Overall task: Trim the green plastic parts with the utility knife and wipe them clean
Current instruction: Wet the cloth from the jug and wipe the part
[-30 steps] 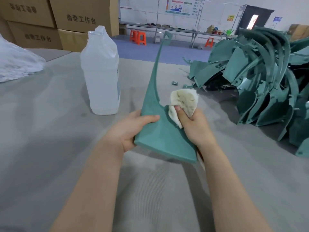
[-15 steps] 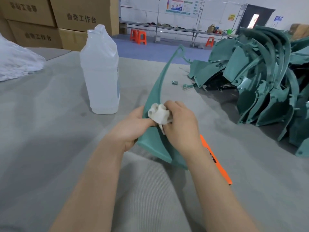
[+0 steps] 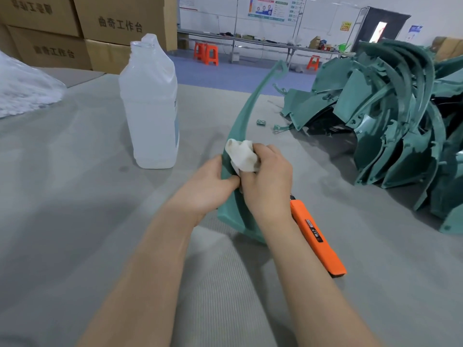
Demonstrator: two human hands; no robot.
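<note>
Left hand [image 3: 208,189] curled round its wide base, right hand [image 3: 269,186] clutching a cloth [image 3: 241,156] against it, we hold the green part [image 3: 231,217] upright over the worktop [image 3: 75,209]; it seems light, stiff, thin-tipped, so grip low.

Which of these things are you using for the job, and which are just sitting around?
For the job: green part, held by left hand; cloth in right hand; knife; pile of parts.
Just lying about: bottle, boxes, bag, stools.
</note>
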